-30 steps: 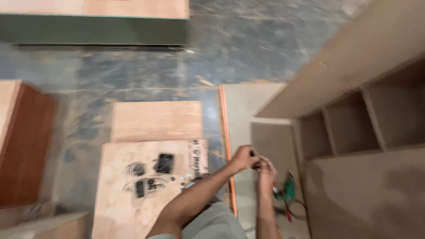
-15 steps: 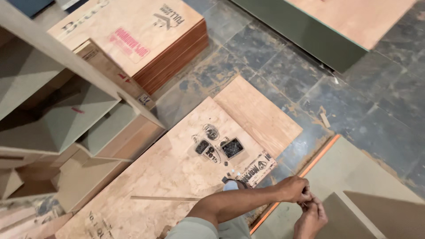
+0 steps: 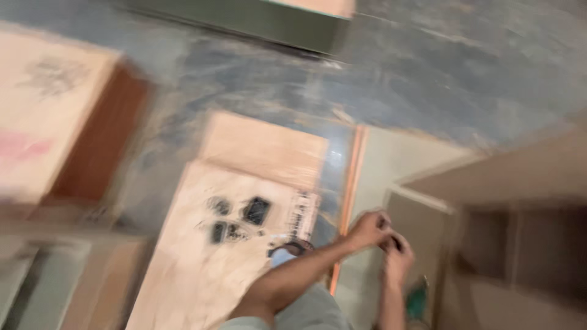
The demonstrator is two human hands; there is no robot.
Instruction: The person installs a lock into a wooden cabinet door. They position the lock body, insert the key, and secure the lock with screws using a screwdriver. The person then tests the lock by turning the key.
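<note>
Just right of the long orange wooden strip lying on the floor, the left hand and right hand are meeting fingertip to fingertip, seemingly pinching some small dark object between them, though blur hides their exact grip.

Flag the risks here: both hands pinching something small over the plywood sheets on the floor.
1. The left hand and right hand meet on a small dark item, too blurred to identify; if the grip slips, it could drop and be hard to find on the mottled blue-grey floor.
2. The long thin orange strip and flat tan plywood sheet with black stamps lie underfoot, so tripping seems possible.
3. A green tool lies low beside the right forearm and could be knocked.
</note>
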